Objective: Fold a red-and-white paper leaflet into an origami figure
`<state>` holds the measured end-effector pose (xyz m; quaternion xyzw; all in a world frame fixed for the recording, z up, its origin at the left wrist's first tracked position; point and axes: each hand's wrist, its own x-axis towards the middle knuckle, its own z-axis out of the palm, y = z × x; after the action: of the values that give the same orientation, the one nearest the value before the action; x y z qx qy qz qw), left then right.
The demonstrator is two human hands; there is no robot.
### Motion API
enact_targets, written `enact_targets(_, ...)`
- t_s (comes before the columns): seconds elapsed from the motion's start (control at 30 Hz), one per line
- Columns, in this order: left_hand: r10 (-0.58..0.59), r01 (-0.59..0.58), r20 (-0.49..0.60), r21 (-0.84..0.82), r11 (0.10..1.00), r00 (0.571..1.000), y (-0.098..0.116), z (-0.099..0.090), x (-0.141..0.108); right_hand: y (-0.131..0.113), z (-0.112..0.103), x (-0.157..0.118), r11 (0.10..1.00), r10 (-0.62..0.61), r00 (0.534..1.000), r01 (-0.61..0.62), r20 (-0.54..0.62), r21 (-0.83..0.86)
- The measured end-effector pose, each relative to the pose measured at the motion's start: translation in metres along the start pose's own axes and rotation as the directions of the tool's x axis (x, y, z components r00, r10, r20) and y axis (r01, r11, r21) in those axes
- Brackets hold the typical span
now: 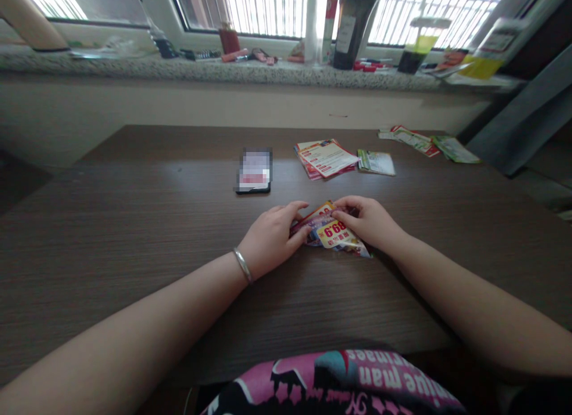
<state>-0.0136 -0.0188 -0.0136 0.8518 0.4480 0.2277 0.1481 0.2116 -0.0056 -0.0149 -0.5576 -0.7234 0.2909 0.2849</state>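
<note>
A glossy printed flyer [335, 233], purple with a yellow patch and red price digits, lies partly folded over just above the table. My left hand [279, 233], a silver bangle on its wrist, closes on the flyer's left end with the thumb in front. At its upper right edge, my right hand [369, 221] pinches the flyer between thumb and fingers. One lower corner points toward me on the right. The fingertips behind the paper are partly hidden.
Beyond my hands lie a phone [254, 172], a pile of red-and-white leaflets [328, 158] and a small green-white stack [376, 163]. More leaflets [415, 141] are at the far right. Bottles, including a dark one [351, 33], line the stone windowsill [268, 72].
</note>
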Motion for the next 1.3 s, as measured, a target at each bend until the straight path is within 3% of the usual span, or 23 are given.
enact_targets(0.23,-0.075,0.084,0.045,-0.247,0.965,0.996,0.005,-0.002,0.002,-0.013,-0.001,-0.006,1.0,-0.022,0.992,0.021,-0.126,-0.007)
enact_targets(0.43,-0.079,0.082,0.023,-0.322,0.943,0.997,0.007,0.0,0.002,-0.018,0.0,-0.009,0.998,-0.052,0.985,0.045,-0.167,-0.042)
enact_targets(0.67,-0.122,0.09,-0.055,-0.393,0.915,0.991,0.006,0.002,0.002,-0.014,0.002,-0.01,0.992,-0.089,0.991,0.097,-0.098,0.078)
enact_targets(0.8,-0.122,0.077,-0.087,-0.409,0.909,0.989,0.003,0.005,0.002,-0.011,0.005,-0.01,0.992,-0.048,0.993,0.061,-0.111,0.115)
enact_targets(1.2,-0.233,0.176,-0.018,-0.599,0.781,0.972,0.0,0.005,0.003,-0.002,0.004,-0.01,0.987,-0.049,0.994,0.064,-0.102,0.149)
enact_targets(1.3,-0.249,0.185,-0.011,-0.637,0.748,0.969,0.001,0.006,0.003,-0.001,0.004,-0.01,0.992,-0.091,0.99,0.1,-0.111,0.079)
